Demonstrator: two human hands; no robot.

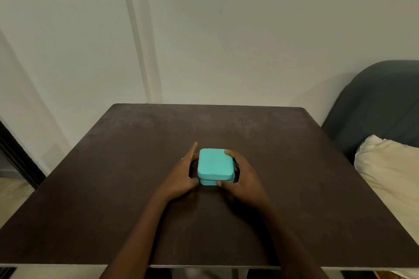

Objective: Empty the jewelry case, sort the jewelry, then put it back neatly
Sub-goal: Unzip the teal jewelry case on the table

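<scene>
A small turquoise jewelry case [215, 164] with rounded corners lies closed at the middle of the dark brown table [127, 165]. My left hand [183, 176] rests against its left side, fingers stretched forward and thumb at the near left corner. My right hand [241, 176] wraps its right side, a finger on the far right corner and the thumb on the front edge near the seam. No jewelry shows; the inside of the case is hidden.
A white wall stands right behind the table's far edge. At the right are a dark grey chair back [381, 102] and a cream cushion [392, 172]. A dark frame [15, 154] leans at the left.
</scene>
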